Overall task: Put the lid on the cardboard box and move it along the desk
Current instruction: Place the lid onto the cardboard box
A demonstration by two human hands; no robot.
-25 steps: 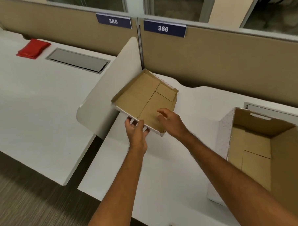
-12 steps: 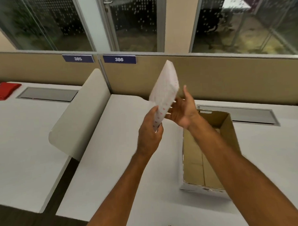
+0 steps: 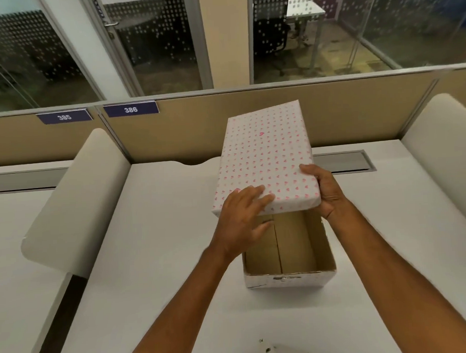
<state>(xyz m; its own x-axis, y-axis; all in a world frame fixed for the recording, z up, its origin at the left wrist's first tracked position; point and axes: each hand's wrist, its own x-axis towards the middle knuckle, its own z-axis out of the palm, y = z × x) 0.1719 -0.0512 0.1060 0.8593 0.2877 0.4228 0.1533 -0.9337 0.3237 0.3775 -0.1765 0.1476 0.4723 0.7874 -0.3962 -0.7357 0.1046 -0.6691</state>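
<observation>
Head view, my left hand (image 3: 243, 218) and right hand (image 3: 325, 189) gripped the heart-patterned lid (image 3: 266, 159) at its near edge, tilted over the open cardboard box (image 3: 289, 279), centre frame on the white desk (image 3: 150, 260).

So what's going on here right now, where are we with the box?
A person is holding the lid, white with pink hearts, in both hands above the open cardboard box on the white desk. The left hand grips the near left corner, the right hand the near right corner. The lid is tilted, its far end raised, and it is not yet seated, so the box's near end is open and looks empty.
</observation>
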